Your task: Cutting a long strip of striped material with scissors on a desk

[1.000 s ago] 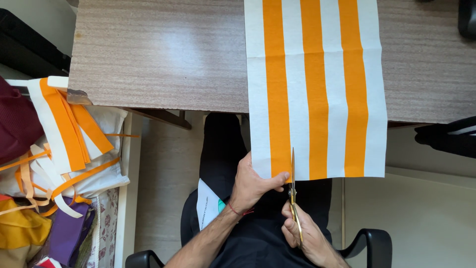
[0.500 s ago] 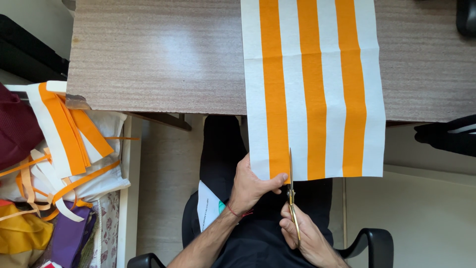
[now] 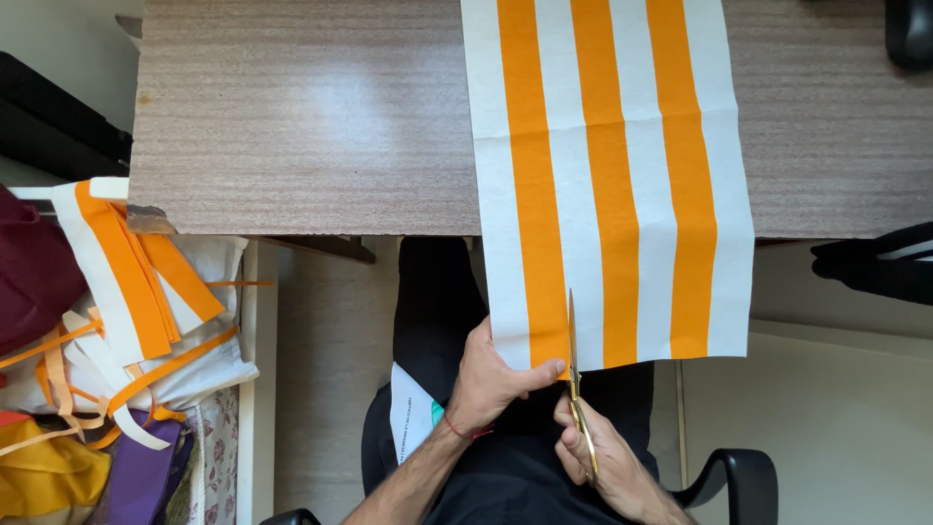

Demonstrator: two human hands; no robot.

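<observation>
Wood-grain table [image 3: 311, 126], seen from above, its near edge over the person's lap. Striped cloth [image 3: 622, 175], orange and white, lies on the table and hangs off the near edge. Left hand [image 3: 491, 379]: fingers and thumb closed on the cloth's lower left corner, pinching it. Right hand [image 3: 607, 467]: closed around the handles of gold scissors [image 3: 576, 384], blades pointing up, entering the cloth's bottom edge along the border of an orange stripe. White paper [image 3: 410, 418] on the lap. Heap of orange and white strips [image 3: 126, 292] at left, off the table. Black chair arm [image 3: 743, 472] at lower right.
</observation>
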